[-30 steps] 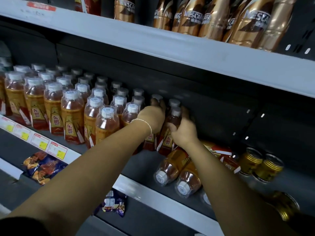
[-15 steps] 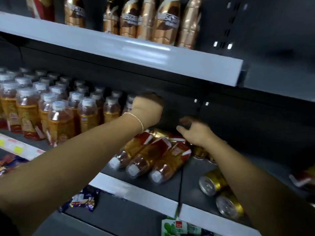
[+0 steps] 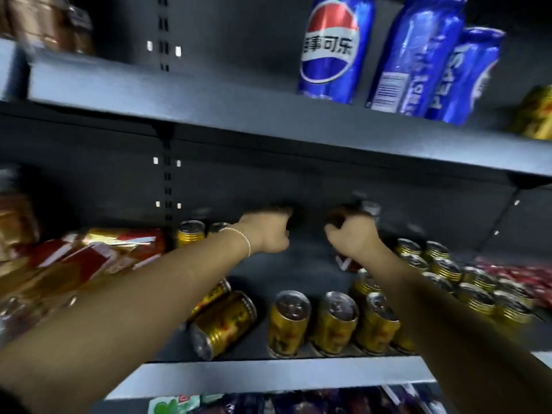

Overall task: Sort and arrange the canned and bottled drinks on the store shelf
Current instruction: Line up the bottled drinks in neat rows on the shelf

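My right hand (image 3: 352,237) reaches deep into the middle shelf (image 3: 268,375) and grips a tea bottle (image 3: 346,263); its white cap shows above my fingers and its red label below my wrist. My left hand (image 3: 265,233) is beside it at the same depth, fingers curled into a fist with nothing visible in it. Three gold cans (image 3: 288,324) stand upright at the shelf front between my arms. Another gold can (image 3: 222,324) lies on its side under my left forearm. Several tea bottles (image 3: 104,249) lie flat at the left.
Rows of upright gold cans (image 3: 442,264) fill the shelf to the right, with red cans (image 3: 522,276) beyond them. Blue Pepsi cans (image 3: 328,49) stand on the upper shelf. Snack packets (image 3: 179,404) lie on the shelf below. The shelf upright (image 3: 167,189) is behind the left side.
The view has swung right, from the standing tea bottles to the gold cans. Both hands moved right and deeper into the shelf; my right hand now grips a bottle.
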Demonstrator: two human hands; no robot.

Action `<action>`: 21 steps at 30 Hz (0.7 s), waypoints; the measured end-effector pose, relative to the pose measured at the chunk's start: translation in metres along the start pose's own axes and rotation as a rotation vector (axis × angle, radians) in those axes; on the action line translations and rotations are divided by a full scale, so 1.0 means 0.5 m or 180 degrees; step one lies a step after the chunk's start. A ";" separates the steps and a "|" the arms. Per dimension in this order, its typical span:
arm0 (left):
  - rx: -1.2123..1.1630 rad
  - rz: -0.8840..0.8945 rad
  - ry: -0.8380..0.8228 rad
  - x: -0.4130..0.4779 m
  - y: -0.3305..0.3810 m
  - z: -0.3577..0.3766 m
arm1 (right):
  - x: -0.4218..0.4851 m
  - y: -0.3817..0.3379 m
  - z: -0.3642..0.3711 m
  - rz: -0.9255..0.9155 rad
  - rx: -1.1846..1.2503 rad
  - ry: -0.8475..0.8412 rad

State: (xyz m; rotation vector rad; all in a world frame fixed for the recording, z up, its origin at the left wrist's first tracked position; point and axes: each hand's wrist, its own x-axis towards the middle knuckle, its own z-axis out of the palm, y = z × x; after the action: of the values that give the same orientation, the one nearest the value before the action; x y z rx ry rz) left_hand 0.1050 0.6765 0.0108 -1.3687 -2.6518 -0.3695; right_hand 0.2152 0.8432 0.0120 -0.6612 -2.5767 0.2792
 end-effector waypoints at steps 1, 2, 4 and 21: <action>-0.0118 0.0024 -0.0085 0.018 0.021 0.012 | 0.008 0.033 -0.007 0.0058 -0.0061 0.0091; -0.0200 0.0052 -0.0144 0.035 0.042 0.023 | 0.017 0.062 -0.013 0.0061 -0.0094 0.0216; -0.0298 0.0119 -0.0205 0.061 0.081 0.044 | 0.033 0.112 -0.017 0.0041 -0.0212 0.0407; -0.0337 -0.0017 -0.0250 0.073 0.118 0.082 | 0.117 0.173 0.030 0.0780 0.0598 0.0077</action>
State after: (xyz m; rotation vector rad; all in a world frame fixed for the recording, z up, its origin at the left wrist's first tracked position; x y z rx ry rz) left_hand 0.1317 0.7493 -0.0112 -1.4351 -2.7355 -0.4725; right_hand 0.1973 0.9457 -0.0046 -0.9028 -2.4081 0.5808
